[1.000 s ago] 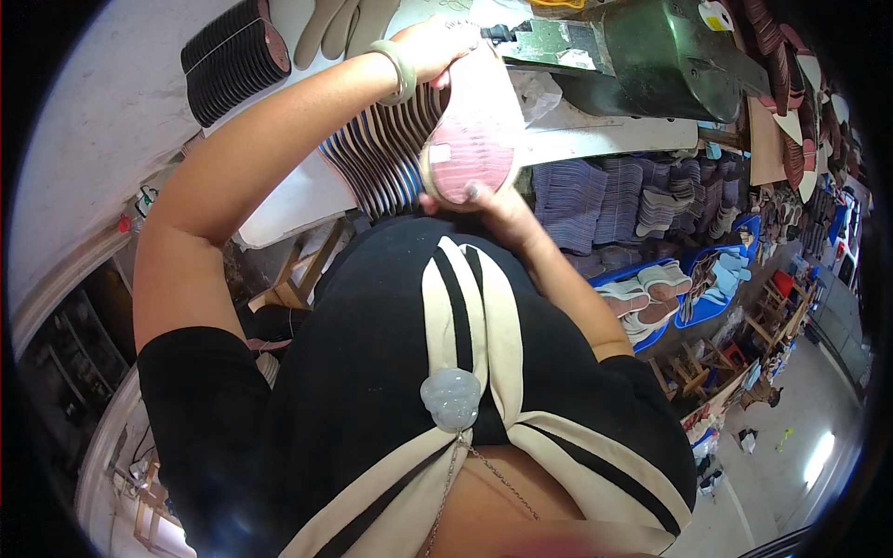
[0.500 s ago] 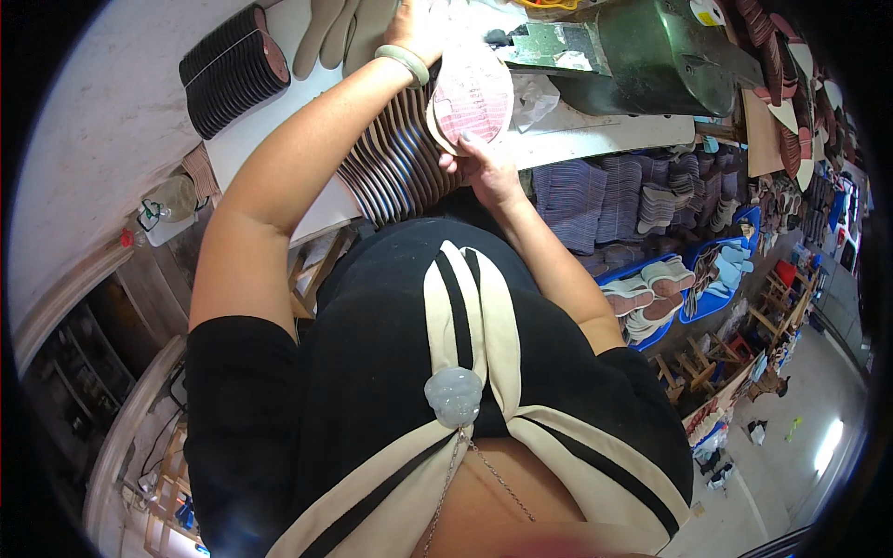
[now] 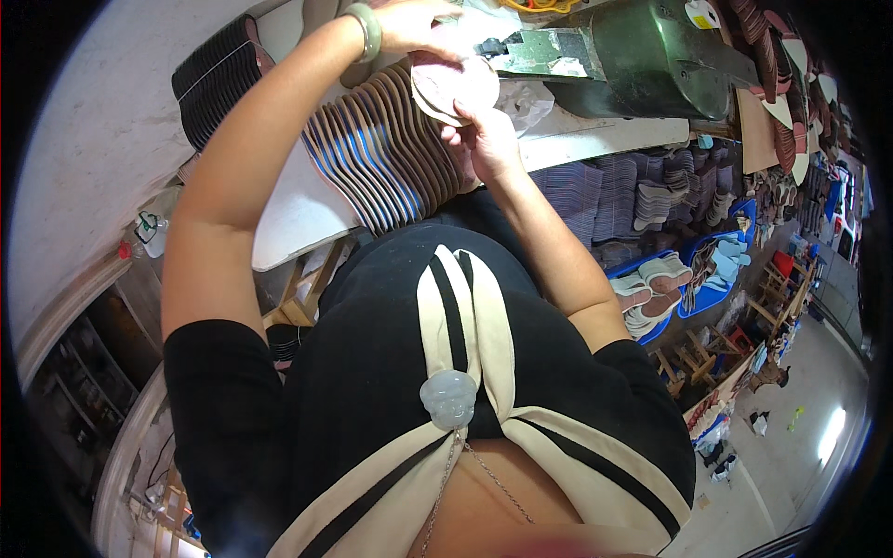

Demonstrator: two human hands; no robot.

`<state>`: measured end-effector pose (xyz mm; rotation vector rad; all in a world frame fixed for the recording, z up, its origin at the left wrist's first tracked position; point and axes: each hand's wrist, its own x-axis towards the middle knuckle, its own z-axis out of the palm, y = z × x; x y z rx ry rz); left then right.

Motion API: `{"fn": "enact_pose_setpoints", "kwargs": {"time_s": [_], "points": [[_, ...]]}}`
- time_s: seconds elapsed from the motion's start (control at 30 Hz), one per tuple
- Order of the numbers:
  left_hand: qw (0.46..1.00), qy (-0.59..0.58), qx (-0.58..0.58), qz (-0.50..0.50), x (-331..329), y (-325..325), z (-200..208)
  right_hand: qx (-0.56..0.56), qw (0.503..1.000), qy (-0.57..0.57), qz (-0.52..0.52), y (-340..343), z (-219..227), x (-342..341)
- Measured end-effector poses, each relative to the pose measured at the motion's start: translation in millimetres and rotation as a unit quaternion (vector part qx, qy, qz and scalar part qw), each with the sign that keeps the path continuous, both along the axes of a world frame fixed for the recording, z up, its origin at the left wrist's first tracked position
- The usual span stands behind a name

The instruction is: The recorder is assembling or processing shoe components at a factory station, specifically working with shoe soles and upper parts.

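Note:
A pale pink shoe insole point(image 3: 458, 91) is held under the bright light beside the head of a green sewing machine point(image 3: 642, 58). My right hand point(image 3: 490, 144) pinches its rounded near end, thumb on top and fingers curled beneath. My left hand point(image 3: 417, 26), with a pale bangle at the wrist, grips the far part, its thumb lying over the insole; glare washes out the fingertips there. Just left of the insole, a long row of brown and blue-edged insoles point(image 3: 377, 153) stands on edge on the white table point(image 3: 302, 200).
A tied bundle of dark insoles point(image 3: 219, 79) lies at the far left by the wall. Crumpled clear plastic point(image 3: 528, 102) sits near the machine. Stacked grey insoles point(image 3: 567, 200) and blue crates point(image 3: 712, 296) of shoe parts fill the right side, with wooden stools point(image 3: 693, 358) beyond.
The insole has shifted slightly left and away and looks shorter, turned closer to the machine head. My left hand has moved over its far part, and my left elbow has swung outward.

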<state>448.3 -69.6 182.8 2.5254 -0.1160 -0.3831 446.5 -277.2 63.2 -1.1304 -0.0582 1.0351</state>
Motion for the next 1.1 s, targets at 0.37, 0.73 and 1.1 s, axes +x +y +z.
{"fn": "enact_pose_setpoints", "kwargs": {"time_s": [0.37,0.73,1.1], "points": [[0.962,0.057,-0.25,0.093,-5,33,-100,-0.072,0.993,-0.083,0.039,11,-3,36],[0.931,-0.026,-0.22,0.291,-52,-14,-87,-0.098,0.979,-0.181,0.0,19,9,37],[0.922,-0.205,-0.116,0.308,-67,-62,-93,-0.004,0.987,-0.15,0.058,-15,0,4]]}}
